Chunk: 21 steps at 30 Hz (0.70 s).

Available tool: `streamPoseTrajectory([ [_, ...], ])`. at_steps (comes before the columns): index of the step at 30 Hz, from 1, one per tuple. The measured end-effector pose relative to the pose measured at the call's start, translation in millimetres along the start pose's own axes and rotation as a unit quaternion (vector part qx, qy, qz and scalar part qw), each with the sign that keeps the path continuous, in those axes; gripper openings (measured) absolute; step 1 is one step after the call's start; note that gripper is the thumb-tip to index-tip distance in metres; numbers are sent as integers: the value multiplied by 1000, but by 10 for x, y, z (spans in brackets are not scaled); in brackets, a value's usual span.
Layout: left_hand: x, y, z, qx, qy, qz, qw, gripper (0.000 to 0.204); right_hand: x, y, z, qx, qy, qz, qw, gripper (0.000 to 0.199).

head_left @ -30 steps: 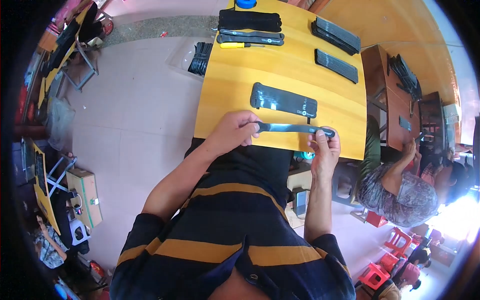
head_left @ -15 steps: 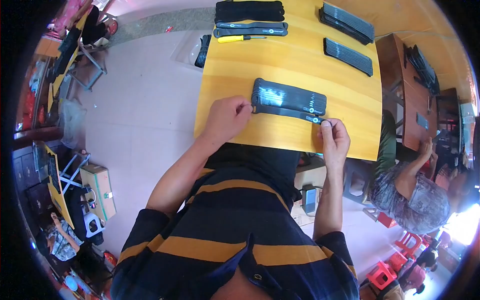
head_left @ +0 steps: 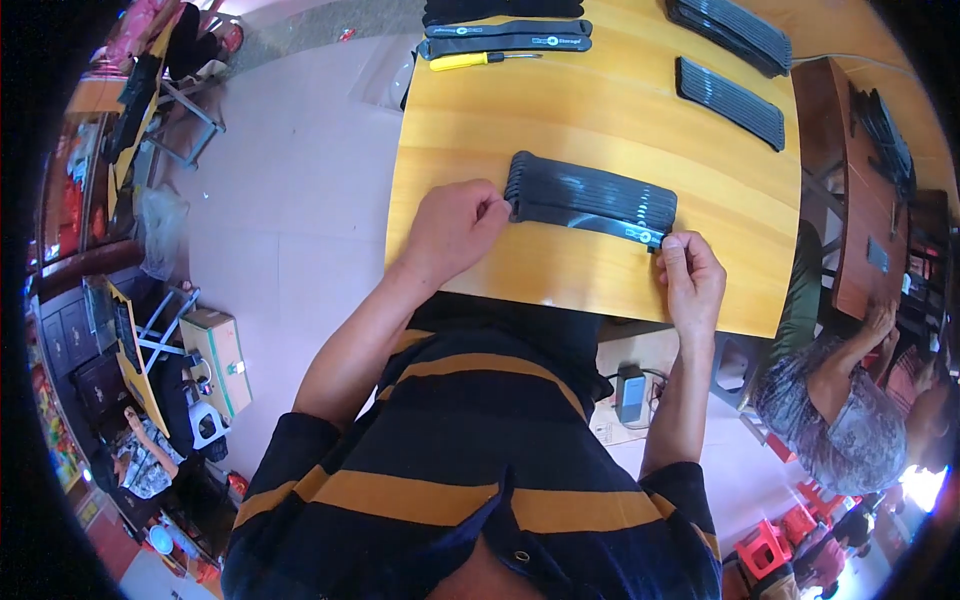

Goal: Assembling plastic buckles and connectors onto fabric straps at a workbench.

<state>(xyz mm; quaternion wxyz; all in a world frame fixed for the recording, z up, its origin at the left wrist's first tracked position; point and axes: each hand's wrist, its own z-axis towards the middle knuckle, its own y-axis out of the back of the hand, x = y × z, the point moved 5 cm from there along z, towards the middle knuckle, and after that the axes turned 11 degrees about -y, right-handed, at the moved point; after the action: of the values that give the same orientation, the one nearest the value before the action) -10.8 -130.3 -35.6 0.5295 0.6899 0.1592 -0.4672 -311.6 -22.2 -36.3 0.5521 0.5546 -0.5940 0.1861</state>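
Left hand and right hand pinch opposite ends of a thin black plastic strip lying against the ribbed black stack mid yellow wooden table; keep edges flush, grip even.

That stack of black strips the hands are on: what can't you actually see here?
- Head view: the left hand covers the left end of the black stack.
- How many strips it holds: edges too fine to count.
- Right hand: fingertips hide the stack's near right corner.
- Dark pile at the table's far edge: cut off by the picture's top.
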Motion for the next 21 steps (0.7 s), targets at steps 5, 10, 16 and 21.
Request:
streamPoseTrajectory([
  [5,1,5,26,6,25,2,1000,21,-47,4,61,0,-27,-24,999,21],
  [10,20,-1,27,8,45,-11,999,20,0,-3,63,-6,-37,-46,998,21],
  [16,-8,-12,46,4,15,11,1000,20,-24,2,73,-14,-40,-63,997,20],
  [21,-17,-1,29,-3,31,-1,1000,21,-4,-23,80,-11,-38,-45,998,19],
])
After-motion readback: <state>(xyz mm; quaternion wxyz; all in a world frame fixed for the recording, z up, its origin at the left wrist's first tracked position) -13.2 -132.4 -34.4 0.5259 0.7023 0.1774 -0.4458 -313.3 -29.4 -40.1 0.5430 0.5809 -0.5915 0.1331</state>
